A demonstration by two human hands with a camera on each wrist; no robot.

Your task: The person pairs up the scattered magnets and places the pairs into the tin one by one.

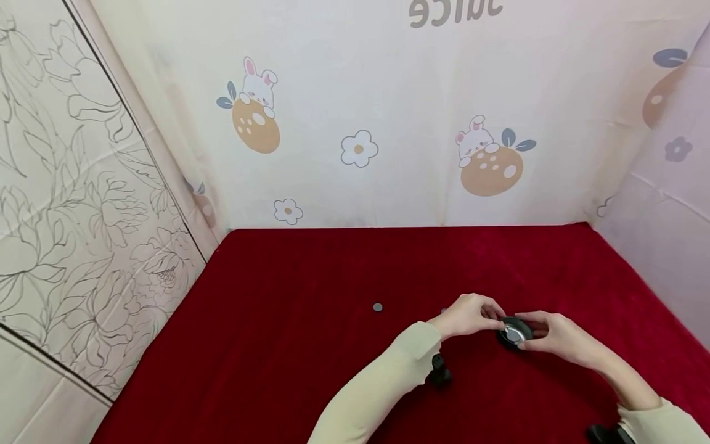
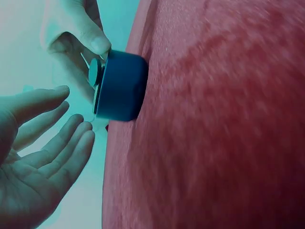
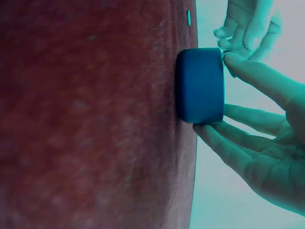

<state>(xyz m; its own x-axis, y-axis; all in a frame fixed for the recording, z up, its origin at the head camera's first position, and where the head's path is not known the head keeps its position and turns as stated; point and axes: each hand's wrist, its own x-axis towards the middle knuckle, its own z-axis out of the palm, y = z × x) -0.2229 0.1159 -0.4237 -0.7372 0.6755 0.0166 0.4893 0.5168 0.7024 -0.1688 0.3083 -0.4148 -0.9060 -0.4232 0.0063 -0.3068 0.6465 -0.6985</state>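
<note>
A low, round black container (image 1: 521, 324) with a shiny silver top stands on the red cloth. A small grey disc (image 1: 513, 335) shows at its top; in the left wrist view the disc (image 2: 95, 71) juts up from the rim. My right hand (image 1: 566, 338) grips the black container (image 3: 200, 86) by its side, thumb and fingers on opposite edges. My left hand (image 1: 468, 314) is close by on the left. In the left wrist view, the left hand (image 2: 43, 157) has loosely extended fingers, apart from the container (image 2: 123, 86), with nothing between them.
One flat grey disc (image 1: 378, 307) lies on the red cloth (image 1: 266, 345) left of the hands. Another disc (image 1: 444, 311) is partly hidden behind the left hand. A printed white curtain (image 1: 355, 92) hangs behind the table, with a flower-patterned panel (image 1: 83, 185) on the left.
</note>
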